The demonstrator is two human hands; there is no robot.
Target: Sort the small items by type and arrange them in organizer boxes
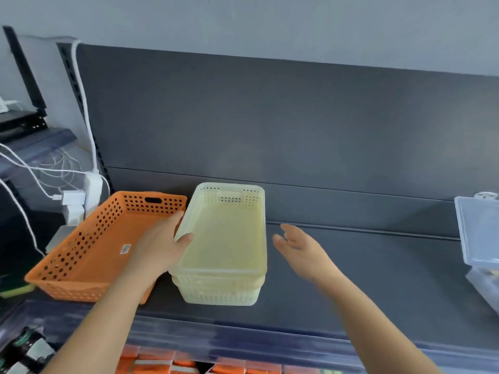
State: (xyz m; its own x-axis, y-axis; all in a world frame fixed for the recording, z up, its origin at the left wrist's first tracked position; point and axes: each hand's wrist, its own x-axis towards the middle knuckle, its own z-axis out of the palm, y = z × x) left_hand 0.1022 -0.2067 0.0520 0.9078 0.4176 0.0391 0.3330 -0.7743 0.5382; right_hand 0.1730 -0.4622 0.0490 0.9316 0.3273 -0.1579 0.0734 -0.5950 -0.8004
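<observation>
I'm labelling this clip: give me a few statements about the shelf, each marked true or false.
1. The orange basket sits left of the pale baskets. True.
2. Only one pale basket is there. False: several are nested in a stack.
3. The left hand holds the top pale basket by its left rim. True.
4. The right hand grips a clear box. False: it is open and touches nothing; the clear boxes are at the far right.
5. The top pale basket is full of small items. False: it is empty.
</observation>
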